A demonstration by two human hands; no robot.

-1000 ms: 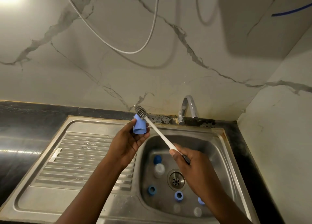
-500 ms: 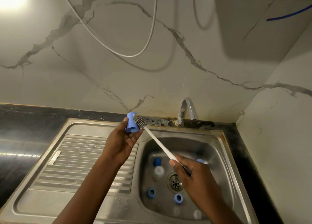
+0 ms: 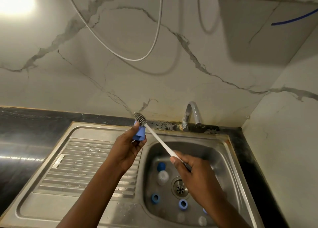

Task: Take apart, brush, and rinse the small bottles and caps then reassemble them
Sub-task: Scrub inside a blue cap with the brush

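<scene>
Brushing goes best, I judge, if the blue cap [image 3: 139, 134] is held steady and the brush [image 3: 160, 141] head, at the cap's upper end, is worked round rim and inside. The left grip [image 3: 127, 151] pinches the cap in curled fingers and thumb above the sink [image 3: 216, 141] basin's edge; the right grip [image 3: 195, 174] is wrapped round the white brush handle over the basin.
</scene>
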